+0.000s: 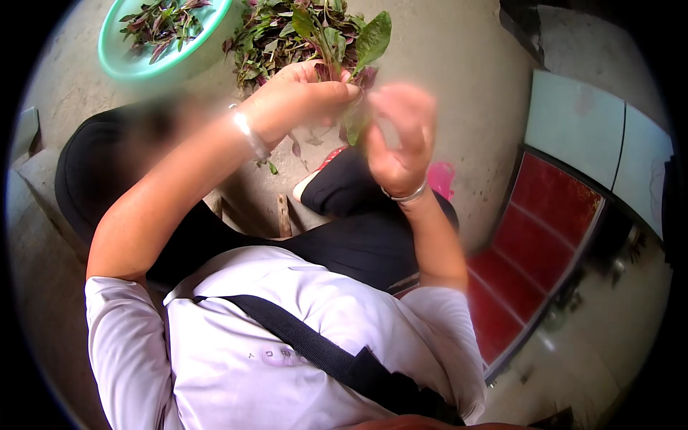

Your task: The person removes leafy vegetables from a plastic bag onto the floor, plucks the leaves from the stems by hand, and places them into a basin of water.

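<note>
My left hand (301,99), with a silver bangle at the wrist, is closed around a bunch of leafy greens (333,46). These have green and purple-red leaves, like red amaranth. A large green leaf stands up from the bunch, and more leaves hang below my fingers. Just to the right, my right hand (403,132) is raised at the edge of the bunch, its thumb and fingers curved. Motion smears its fingertips, so whether they pinch a leaf cannot be made out. Behind my left hand, a heap of the same greens (265,46) lies on the floor.
A pale green plastic basin (115,61) at the upper left holds some loose greens. My bent legs in black trousers (358,244) are below my hands. A pink item (441,179) lies beside my knee. On the right stands a red-tiled unit (552,201) with a pale top.
</note>
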The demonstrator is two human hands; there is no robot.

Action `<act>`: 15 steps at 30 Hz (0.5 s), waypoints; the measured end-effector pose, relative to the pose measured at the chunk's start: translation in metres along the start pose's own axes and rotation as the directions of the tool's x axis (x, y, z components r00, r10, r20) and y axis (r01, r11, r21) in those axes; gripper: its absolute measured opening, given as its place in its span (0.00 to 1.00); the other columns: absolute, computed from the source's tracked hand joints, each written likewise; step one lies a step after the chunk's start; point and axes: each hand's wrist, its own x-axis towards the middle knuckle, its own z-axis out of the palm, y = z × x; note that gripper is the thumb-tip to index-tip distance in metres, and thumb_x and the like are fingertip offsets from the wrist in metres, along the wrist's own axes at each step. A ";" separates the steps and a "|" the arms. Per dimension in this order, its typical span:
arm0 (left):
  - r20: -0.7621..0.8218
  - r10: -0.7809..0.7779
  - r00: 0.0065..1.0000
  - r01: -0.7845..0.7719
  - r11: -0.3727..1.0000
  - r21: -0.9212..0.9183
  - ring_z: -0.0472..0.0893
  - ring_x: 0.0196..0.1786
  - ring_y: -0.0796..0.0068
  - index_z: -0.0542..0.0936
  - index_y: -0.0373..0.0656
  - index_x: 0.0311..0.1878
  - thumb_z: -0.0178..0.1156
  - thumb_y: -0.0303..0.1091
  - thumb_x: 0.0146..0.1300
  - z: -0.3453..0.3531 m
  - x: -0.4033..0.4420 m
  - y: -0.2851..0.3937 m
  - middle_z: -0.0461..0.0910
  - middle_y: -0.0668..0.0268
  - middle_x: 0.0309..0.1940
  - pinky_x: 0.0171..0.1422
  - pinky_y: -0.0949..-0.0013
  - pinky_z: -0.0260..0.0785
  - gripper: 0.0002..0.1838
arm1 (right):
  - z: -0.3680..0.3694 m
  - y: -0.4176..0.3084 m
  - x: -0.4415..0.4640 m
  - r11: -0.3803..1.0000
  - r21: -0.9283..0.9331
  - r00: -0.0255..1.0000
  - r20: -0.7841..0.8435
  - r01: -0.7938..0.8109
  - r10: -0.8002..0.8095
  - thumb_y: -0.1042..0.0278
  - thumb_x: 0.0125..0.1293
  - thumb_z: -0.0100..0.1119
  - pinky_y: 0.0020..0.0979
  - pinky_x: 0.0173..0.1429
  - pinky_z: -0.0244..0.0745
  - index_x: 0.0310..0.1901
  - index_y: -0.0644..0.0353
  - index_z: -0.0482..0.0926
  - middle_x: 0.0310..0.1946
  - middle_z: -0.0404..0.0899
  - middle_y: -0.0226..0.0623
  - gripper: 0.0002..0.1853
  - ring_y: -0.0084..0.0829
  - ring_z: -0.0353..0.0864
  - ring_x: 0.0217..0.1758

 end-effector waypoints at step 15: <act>0.162 0.198 0.967 -0.245 0.896 0.371 0.76 0.30 0.80 0.78 0.33 0.33 0.54 0.30 0.57 -0.004 -0.005 0.007 0.78 0.62 0.29 0.38 0.74 0.68 0.09 | -0.011 0.001 -0.004 0.975 0.150 0.979 -0.098 -0.163 0.179 0.77 0.54 0.55 0.24 0.37 0.69 0.35 0.64 0.73 0.33 0.72 0.40 0.06 0.29 0.72 0.32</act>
